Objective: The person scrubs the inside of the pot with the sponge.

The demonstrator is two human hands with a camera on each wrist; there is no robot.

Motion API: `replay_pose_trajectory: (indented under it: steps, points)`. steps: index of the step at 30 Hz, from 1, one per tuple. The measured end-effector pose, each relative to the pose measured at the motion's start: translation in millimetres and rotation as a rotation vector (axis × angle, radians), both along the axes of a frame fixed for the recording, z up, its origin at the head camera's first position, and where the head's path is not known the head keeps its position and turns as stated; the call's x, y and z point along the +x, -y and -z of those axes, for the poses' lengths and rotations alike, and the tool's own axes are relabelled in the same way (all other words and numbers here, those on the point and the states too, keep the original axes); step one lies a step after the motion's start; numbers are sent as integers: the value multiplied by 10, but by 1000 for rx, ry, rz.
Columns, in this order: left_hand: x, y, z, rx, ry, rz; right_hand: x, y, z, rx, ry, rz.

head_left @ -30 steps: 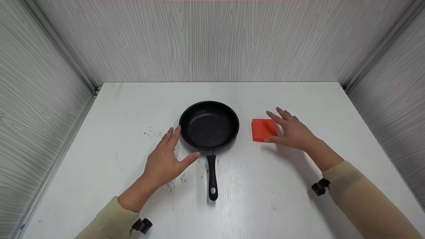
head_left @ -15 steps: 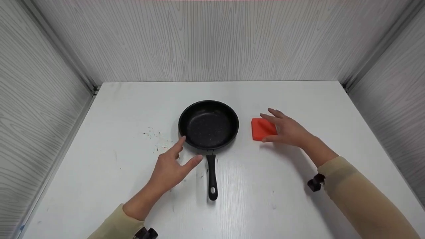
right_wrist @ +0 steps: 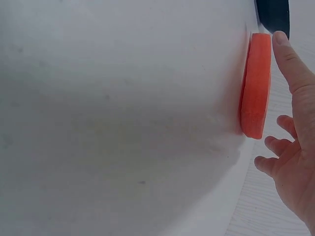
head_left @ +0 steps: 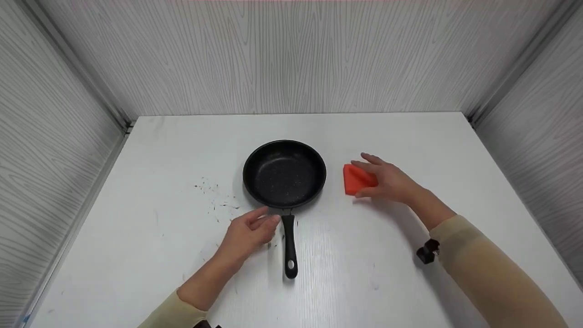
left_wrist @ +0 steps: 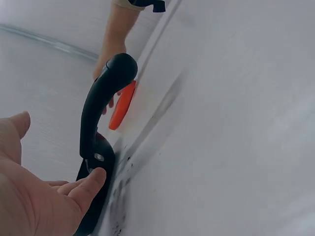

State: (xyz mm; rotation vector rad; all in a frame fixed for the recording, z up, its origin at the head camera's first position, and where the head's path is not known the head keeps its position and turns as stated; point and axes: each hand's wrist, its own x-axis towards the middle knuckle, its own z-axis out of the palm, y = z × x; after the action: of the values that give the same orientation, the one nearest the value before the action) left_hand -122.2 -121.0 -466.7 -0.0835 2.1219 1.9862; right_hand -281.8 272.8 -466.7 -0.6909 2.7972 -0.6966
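"So, what to see first on the white table [head_left: 346, 282]?"

"Right in the middle, a round black pan [head_left: 284, 175]! Sitting flat, with its long black handle [head_left: 290, 248] pointing back toward the person."

"And close to the handle?"

"The left hand [head_left: 248, 232], stretched out from the left side. Just beside the joint between pan and handle."

"Holding on tight?"

"No, not gripping. Loose and a little bent, with fingertips apart in the left wrist view. Very near the pan and handle, but hard to say if touching or not."

"What about the other side?"

"A small red block [head_left: 357, 180], lying on the table to the right of the pan. Near the pan, but with a bit of white table in between."

"And the right hand [head_left: 387, 182]?"

"Up against the right side of the block, or just over it. Fingers across the back, thumb by the front edge, hiding part of the red."

"Squeezing it?"

"Not squeezing. Fingers spread out, not curled round it, and the thumb just beside the block in the right wrist view. Touching or not? Can't tell."

"Any more to spot?"

"Yes! Little dark specks [head_left: 224, 205] on the table, left of the pan. Tan sleeves [head_left: 496, 273] on both arms. Behind the table, a pale gray wall [head_left: 291, 54] with wavy wood lines."
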Motion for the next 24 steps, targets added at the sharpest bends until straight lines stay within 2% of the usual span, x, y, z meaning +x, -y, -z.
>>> replay_pose_trajectory:
  steps: [5, 9, 17, 24]
  points:
    - [3, -65, -14, 139, 86, 16, 0, 28, 9, 0, 40, 8]
    - [-30, -91, 10, 242, 147, 75, -12, 47, 1, 8, 66, 14]
    - [-130, -106, 148, 407, 252, 200, -22, 82, -26, 34, 109, 22]
    - [-169, -111, 248, 495, 309, 242, -16, 98, -4, 48, 137, 42]
